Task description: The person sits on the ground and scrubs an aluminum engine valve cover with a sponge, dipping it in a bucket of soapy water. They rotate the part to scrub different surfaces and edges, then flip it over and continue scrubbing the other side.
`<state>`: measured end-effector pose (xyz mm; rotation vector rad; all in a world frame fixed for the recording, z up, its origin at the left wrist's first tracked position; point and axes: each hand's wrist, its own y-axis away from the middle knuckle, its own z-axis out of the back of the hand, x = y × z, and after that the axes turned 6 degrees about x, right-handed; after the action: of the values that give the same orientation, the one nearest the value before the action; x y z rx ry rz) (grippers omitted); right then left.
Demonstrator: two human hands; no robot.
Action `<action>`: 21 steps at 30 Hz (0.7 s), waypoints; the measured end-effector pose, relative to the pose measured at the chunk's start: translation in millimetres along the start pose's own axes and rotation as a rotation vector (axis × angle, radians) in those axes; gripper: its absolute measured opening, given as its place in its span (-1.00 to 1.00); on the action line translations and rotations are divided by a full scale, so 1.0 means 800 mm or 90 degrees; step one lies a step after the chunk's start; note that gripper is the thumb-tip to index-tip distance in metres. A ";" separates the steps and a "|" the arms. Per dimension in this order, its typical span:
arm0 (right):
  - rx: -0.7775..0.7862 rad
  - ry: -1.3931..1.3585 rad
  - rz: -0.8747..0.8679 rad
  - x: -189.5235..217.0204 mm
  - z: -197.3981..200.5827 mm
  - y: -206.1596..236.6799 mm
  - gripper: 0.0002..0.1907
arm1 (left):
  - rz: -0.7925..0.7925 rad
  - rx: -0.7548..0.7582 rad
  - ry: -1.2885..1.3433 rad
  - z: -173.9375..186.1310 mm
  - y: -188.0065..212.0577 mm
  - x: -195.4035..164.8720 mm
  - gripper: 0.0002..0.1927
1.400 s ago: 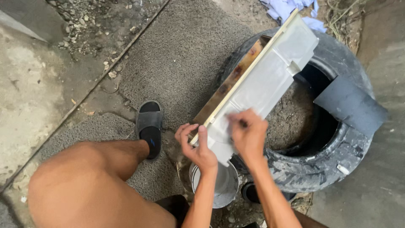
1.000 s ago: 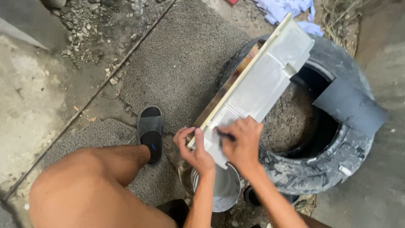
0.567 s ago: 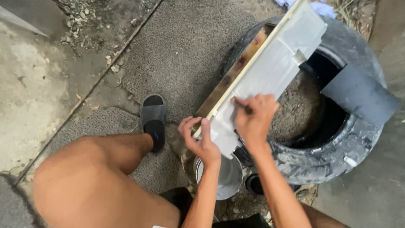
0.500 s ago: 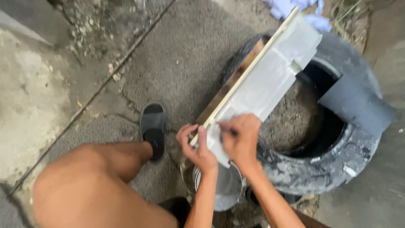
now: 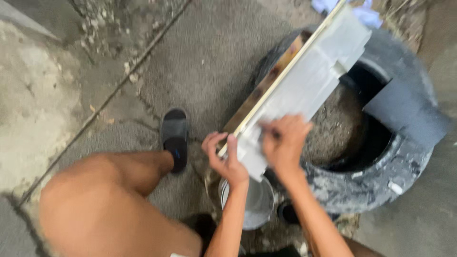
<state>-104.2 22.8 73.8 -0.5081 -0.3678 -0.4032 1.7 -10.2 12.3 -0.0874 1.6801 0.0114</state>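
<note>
Hands work at frame centre on a long pale grey plastic panel (image 5: pixel 304 90) leaning from a worn black rubber tyre (image 5: pixel 404 157) at right. Left hand (image 5: pixel 226 159) grips the panel's lower edge; right hand (image 5: pixel 284 143) is closed on a small dark tool, too blurred to identify, pressed against its face. Below sits a round metal pail (image 5: pixel 257 204).

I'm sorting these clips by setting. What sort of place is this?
Probably an outdoor yard or work area: cracked concrete ground, an old tyre filled with sand or soil, and a metal bucket under the white panel both hands hold.
</note>
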 end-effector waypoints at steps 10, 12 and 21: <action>0.024 -0.088 0.017 0.009 0.010 -0.002 -0.82 | 0.030 -0.008 0.028 0.001 0.003 0.007 -0.84; 0.012 -0.057 -0.009 0.009 0.011 -0.002 -0.87 | 0.029 0.002 0.008 0.001 0.002 0.006 -0.85; 0.085 -0.106 -0.086 -0.004 0.062 0.013 -0.90 | 0.016 0.005 0.020 0.000 0.003 0.007 -0.84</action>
<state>-114.2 58.3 108.4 -0.3882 -0.5879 -0.4653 0.6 -8.1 7.0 -0.0609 1.7120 0.0228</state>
